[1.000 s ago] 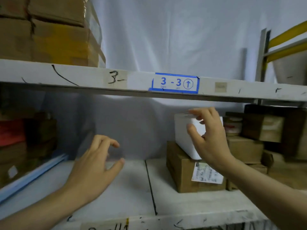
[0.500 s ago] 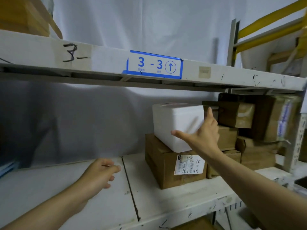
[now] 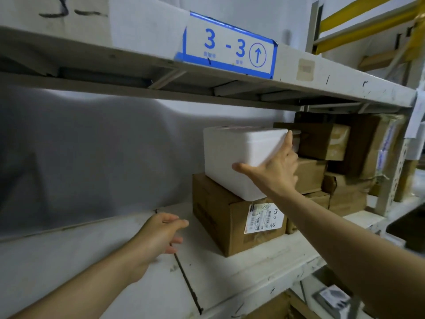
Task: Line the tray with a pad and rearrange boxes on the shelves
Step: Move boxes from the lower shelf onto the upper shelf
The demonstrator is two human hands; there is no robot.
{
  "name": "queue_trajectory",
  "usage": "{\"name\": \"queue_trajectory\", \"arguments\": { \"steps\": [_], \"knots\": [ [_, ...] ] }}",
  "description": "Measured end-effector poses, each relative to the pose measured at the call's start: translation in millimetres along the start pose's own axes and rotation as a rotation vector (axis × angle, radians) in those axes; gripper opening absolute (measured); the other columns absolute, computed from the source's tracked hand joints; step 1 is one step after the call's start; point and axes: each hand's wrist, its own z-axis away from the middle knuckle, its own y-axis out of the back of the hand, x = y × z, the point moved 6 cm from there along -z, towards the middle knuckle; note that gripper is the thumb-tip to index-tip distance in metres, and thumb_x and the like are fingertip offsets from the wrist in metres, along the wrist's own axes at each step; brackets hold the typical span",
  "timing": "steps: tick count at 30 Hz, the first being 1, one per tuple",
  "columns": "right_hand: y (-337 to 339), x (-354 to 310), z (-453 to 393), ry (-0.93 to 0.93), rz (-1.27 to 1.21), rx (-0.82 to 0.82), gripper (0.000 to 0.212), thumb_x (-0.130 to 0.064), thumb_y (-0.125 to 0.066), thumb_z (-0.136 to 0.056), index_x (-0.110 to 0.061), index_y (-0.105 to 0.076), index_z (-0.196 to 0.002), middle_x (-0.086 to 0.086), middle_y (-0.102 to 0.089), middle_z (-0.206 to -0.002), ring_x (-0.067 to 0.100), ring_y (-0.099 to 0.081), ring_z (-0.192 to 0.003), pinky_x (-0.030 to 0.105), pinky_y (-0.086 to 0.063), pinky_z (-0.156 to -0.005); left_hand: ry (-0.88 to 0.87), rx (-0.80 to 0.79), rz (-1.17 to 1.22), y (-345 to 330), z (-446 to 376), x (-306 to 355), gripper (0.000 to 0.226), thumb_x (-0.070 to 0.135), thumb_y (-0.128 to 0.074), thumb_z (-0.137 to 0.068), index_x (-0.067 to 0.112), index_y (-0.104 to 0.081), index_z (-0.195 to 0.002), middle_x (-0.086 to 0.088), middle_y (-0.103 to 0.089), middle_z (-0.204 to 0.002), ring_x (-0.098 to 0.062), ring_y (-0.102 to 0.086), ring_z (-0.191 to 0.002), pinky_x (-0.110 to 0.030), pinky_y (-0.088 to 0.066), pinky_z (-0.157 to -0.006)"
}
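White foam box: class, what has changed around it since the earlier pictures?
The right hand reached in and now lies against the right end of the white box, thumb across its front. The left hand moved right, toward the brown box. The white box still sits on the brown box.

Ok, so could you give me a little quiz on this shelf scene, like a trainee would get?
1. True or false: the white foam box lies under the brown cardboard box.
2. Which hand touches the foam box? A. the left hand B. the right hand C. both
3. Fill in: the blue-edged label on the front of the upper shelf reads ___.
Key: 1. False, the foam box sits on top of it. 2. B, and the left hand holds nothing. 3. 3 - 3.
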Motion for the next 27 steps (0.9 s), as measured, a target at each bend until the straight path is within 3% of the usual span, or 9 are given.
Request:
{"name": "queue_trajectory", "arguments": {
  "steps": [6, 9, 13, 17, 19, 21, 24, 26, 27],
  "knots": [
    [5.6, 0.5, -1.8, 0.083, -0.146, -0.062, 0.139, -0.058, -0.086, -0.06, -0.026, 0.01, -0.156, 0.011, -0.01, -0.16, 0.035, -0.014, -0.145, 0.055, -0.024, -0.113, 0.025, -0.018, 0.119, -9.1, -1.5, 8.1, 0.033, 0.029, -0.065, -0.094, 0.009, -0.058, -0.12, -0.013, -0.062, -0.114, -0.026, -0.067, -0.098, -0.039, -0.058, -0.081],
    [3.7, -4.7, 3.4, 0.146, -0.288, -0.155, 0.138, -0.06, -0.085, -0.058, -0.03, 0.008, -0.156, 0.004, -0.009, -0.16, 0.033, -0.018, -0.145, 0.053, -0.025, -0.115, 0.05, -0.035, 0.278, -17.3, 3.2, 14.7, 0.059, 0.043, -0.072, -0.084, 0.012, -0.054, -0.13, -0.014, -0.061, -0.122, -0.03, -0.068, -0.103, -0.044, -0.058, -0.088],
    [12.3, -11.4, 11.4, 0.275, -0.501, -0.294, 0.134, -0.07, -0.081, -0.047, -0.047, 0.004, -0.148, -0.006, -0.027, -0.148, 0.025, -0.045, -0.128, 0.055, -0.049, -0.101, -0.011, 0.059, 0.418, -12.4, 5.1, 31.3, 0.109, 0.062, -0.073, -0.058, 0.025, -0.032, -0.151, -0.016, -0.042, -0.15, -0.035, -0.058, -0.122, -0.051, -0.051, -0.1],
    [34.6, -8.6, 17.1, 0.448, -0.575, -0.392, 0.123, -0.068, -0.084, -0.051, -0.062, 0.001, -0.14, -0.01, -0.033, -0.147, 0.015, -0.048, -0.129, 0.048, -0.053, -0.099, -0.02, 0.182, 0.637, 10.3, 10.6, 48.8, 0.117, 0.075, -0.065, -0.055, 0.035, -0.021, -0.156, -0.017, -0.029, -0.158, -0.038, -0.046, -0.133, -0.062, -0.046, -0.1],
    [43.2, -3.3, 22.5, 0.513, -0.59, -0.433, 0.126, -0.066, -0.085, -0.053, -0.059, 0.002, -0.144, -0.014, -0.03, -0.15, 0.011, -0.045, -0.133, 0.041, -0.05, -0.103, 0.011, 0.197, 0.682, 20.5, 14.6, 50.8, 0.128, 0.083, -0.065, -0.047, 0.03, -0.025, -0.156, -0.018, -0.03, -0.158, -0.04, -0.044, -0.135, -0.066, -0.046, -0.097],
    [46.6, 4.4, 28.4, 0.544, -0.614, -0.483, 0.133, -0.061, -0.086, -0.053, -0.048, 0.004, -0.151, -0.019, -0.026, -0.152, 0.003, -0.042, -0.135, 0.023, -0.047, -0.103, 0.023, 0.163, 0.686, 23.6, 22.3, 50.2, 0.139, 0.089, -0.066, -0.035, 0.023, -0.033, -0.153, -0.018, -0.041, -0.152, -0.04, -0.048, -0.131, -0.066, -0.047, -0.094],
    [45.2, 12.5, 40.2, 0.559, -0.662, -0.587, 0.134, -0.054, -0.086, -0.055, -0.042, 0.005, -0.153, -0.03, -0.023, -0.15, -0.011, -0.037, -0.133, 0.0, -0.04, -0.091, -0.053, 0.085, 0.586, 17.6, 37.5, 52.2, 0.128, 0.093, -0.061, -0.039, 0.021, -0.047, -0.143, -0.011, -0.06, -0.136, -0.034, -0.06, -0.12, -0.055, -0.055, -0.085],
    [40.8, 14.2, 48.5, 0.565, -0.705, -0.667, 0.131, -0.043, -0.088, -0.06, -0.044, 0.005, -0.152, -0.033, -0.027, -0.146, -0.012, -0.039, -0.131, 0.001, -0.042, -0.087, -0.168, 0.031, 0.522, 12.4, 49.6, 56.7, 0.113, 0.088, -0.07, -0.038, 0.03, -0.057, -0.134, -0.003, -0.069, -0.128, -0.026, -0.067, -0.114, -0.048, -0.059, -0.081],
    [38.9, 14.2, 51.9, 0.564, -0.73, -0.701, 0.129, -0.036, -0.089, -0.063, -0.045, 0.004, -0.152, -0.032, -0.03, -0.145, -0.008, -0.043, -0.13, 0.004, -0.045, -0.087, -0.215, -0.001, 0.52, 10.3, 54.7, 57.7, 0.107, 0.081, -0.079, -0.036, 0.033, -0.06, -0.13, -0.001, -0.069, -0.128, -0.022, -0.068, -0.115, -0.049, -0.057, -0.087]
  ]
}}
